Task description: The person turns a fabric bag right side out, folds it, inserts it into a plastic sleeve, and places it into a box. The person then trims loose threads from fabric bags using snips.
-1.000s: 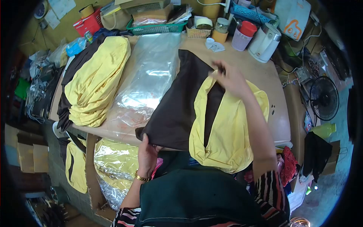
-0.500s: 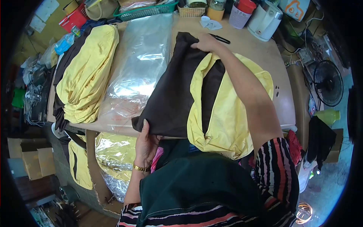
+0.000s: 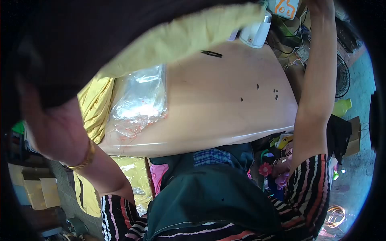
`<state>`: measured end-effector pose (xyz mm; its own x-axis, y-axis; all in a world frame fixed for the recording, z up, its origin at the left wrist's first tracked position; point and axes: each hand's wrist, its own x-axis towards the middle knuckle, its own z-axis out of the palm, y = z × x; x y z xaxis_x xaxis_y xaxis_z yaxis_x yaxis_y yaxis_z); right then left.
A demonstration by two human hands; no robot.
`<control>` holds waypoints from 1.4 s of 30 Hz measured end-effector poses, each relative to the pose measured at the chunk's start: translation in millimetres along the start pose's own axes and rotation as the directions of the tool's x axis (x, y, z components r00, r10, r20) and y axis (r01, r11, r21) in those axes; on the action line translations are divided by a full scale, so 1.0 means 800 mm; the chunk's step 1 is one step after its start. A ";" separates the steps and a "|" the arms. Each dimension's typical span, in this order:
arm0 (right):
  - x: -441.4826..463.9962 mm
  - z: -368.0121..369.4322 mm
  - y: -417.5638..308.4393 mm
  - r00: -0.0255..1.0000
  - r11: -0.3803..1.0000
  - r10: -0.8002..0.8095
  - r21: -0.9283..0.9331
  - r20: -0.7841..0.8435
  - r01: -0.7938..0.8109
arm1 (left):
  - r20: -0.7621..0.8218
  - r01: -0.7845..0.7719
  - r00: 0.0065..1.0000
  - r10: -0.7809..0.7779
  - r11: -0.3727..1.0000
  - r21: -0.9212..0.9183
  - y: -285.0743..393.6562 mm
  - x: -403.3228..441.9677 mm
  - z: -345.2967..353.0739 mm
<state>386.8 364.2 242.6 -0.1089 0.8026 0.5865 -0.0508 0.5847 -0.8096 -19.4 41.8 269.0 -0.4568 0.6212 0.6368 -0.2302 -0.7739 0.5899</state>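
On the tan counter (image 3: 209, 108), clear plastic bags (image 3: 140, 96) lie left of the middle, beside a yellow cloth pile (image 3: 96, 106). Small black snips (image 3: 211, 53) lie farther back, near the white kettle (image 3: 256, 33). You hold the dark and yellow cloth (image 3: 173, 40) up high, over the far left. Your left hand (image 3: 56, 128) has its grip closed on the dark part. Your right hand (image 3: 321, 5) is cut off at the far right, so its grip cannot be told.

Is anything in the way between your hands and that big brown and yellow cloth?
Nothing that I can see by the left hand; it's right up at the cloth. The right hand is mostly cut off at the picture's top, so I can't tell there.
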 end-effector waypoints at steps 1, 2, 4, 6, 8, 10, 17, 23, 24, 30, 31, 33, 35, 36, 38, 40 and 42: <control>-0.021 -0.017 0.002 1.000 0.999 0.012 -0.034 0.007 -0.012 | 0.097 0.047 0.994 -0.052 0.997 0.054 -0.004 -0.009 -0.008; -0.045 -0.030 0.007 0.999 0.997 0.041 -0.073 0.026 -0.039 | 0.197 0.090 0.973 -0.118 0.985 0.144 -0.010 -0.022 -0.017; -0.102 -0.042 0.030 0.986 0.979 0.134 -0.165 0.101 -0.117 | 0.377 0.130 0.863 -0.336 0.869 0.477 -0.037 -0.062 -0.034; -0.177 -0.032 0.064 0.917 0.918 0.304 -0.338 0.259 -0.209 | 0.424 0.082 0.737 -0.526 0.692 0.718 -0.079 -0.112 -0.059; -0.257 -0.019 0.106 0.803 0.908 0.392 -0.331 0.449 -0.258 | 0.356 0.114 0.732 -0.580 0.621 0.776 -0.131 -0.179 -0.099; -0.315 0.006 0.099 0.764 0.966 0.211 -0.248 0.609 -0.069 | 0.407 0.061 0.622 -0.669 0.560 0.826 -0.158 -0.222 -0.129; -0.389 0.038 0.094 0.878 0.930 0.277 -0.338 0.390 -0.143 | 0.470 -0.071 0.689 -0.551 0.595 0.801 -0.187 -0.274 -0.164; -0.372 0.020 0.102 0.926 0.948 0.313 0.129 -0.210 -0.291 | -0.300 0.914 0.395 -0.868 0.404 0.034 -0.186 -0.244 -0.165; -0.360 0.033 0.098 0.950 0.969 0.209 -0.080 -0.232 -0.233 | -0.275 0.914 0.372 -0.886 0.401 -0.054 -0.192 -0.245 -0.171; -0.343 0.067 0.089 0.911 0.904 0.412 -0.137 0.021 -0.405 | -0.161 0.834 0.371 -0.915 0.404 -0.375 -0.191 -0.242 -0.177; -0.345 0.064 0.089 0.878 0.898 0.431 -0.200 0.210 -0.392 | -0.160 0.856 0.378 -0.912 0.410 -0.315 -0.192 -0.242 -0.179; -0.341 0.036 0.099 0.809 0.856 0.454 -0.435 0.374 -0.279 | -0.165 0.872 0.385 -0.908 0.416 -0.257 -0.185 -0.243 -0.177; -0.346 0.027 0.108 0.836 0.796 0.520 -0.452 0.173 -0.402 | -0.014 0.814 0.451 -0.892 0.417 -0.404 -0.177 -0.238 -0.162; -0.347 0.047 0.095 0.912 0.892 0.390 -0.299 0.127 -0.339 | -0.017 0.808 0.460 -0.888 0.427 -0.406 -0.180 -0.240 -0.157; -0.364 0.091 0.077 0.928 0.938 0.347 -0.044 0.139 -0.344 | 0.147 0.840 0.492 -0.858 0.424 -0.337 -0.184 -0.249 -0.143; -0.381 0.121 0.070 0.940 0.916 0.314 0.217 0.132 -0.337 | 0.167 0.864 0.459 -0.872 0.396 -0.311 -0.189 -0.250 -0.116; -0.389 0.139 0.075 0.872 0.854 0.438 0.203 0.217 -0.480 | 0.201 0.873 0.394 -0.897 0.297 -0.388 -0.199 -0.251 -0.104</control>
<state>306.9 136.4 8.9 -0.3331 0.9306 0.1516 -0.1929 0.0901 -0.9771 37.6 30.0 6.3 0.1990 0.9637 -0.1782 -0.8001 0.2647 0.5383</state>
